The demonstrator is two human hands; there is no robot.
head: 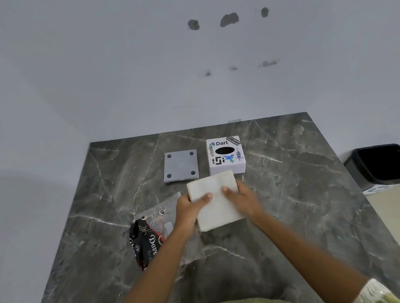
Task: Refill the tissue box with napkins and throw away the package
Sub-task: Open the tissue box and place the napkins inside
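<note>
A thick white stack of napkins [215, 198] is held above the dark marble table [306, 202]. My left hand [189, 208] grips its left edge and my right hand [242, 197] grips its right edge. Just beyond the stack stands the white tissue box [225, 156], covered in stickers, with a dark oval slot on top. Its grey base plate [181, 166], with a dark dot at each corner, lies apart to the left of the box. The clear and black napkin package [150, 231] lies flat on the table under my left forearm.
A black waste bin [384, 163] stands on the floor past the table's right edge. A white wall runs behind the table and along its left side.
</note>
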